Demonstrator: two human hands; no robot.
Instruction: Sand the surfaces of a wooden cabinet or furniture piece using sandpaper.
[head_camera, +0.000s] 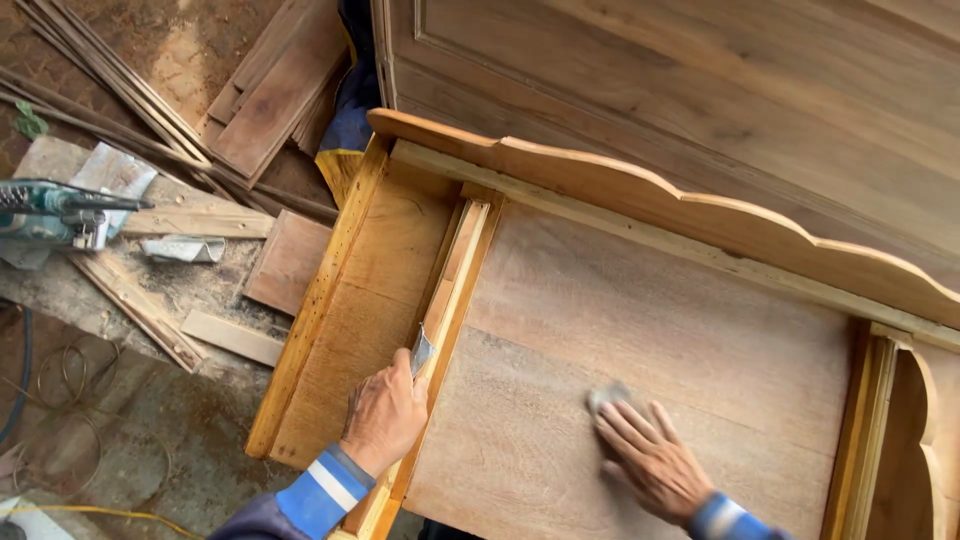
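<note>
There is one view only, from a camera worn on the person's head. It looks steeply down and slightly forward, close over a wooden furniture frame (640, 330) that fills most of the picture and runs off the right and bottom edges. The person's forearms enter from the bottom edge. The floor (130, 400) with scattered wood offcuts (270, 90) shows along the left side.

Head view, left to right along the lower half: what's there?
Teal power tool on the floor → loose wood offcuts → left hand holding a small grey sandpaper scrap against the pale wooden rail → right hand pressing on the flat brown wood panel.
</note>
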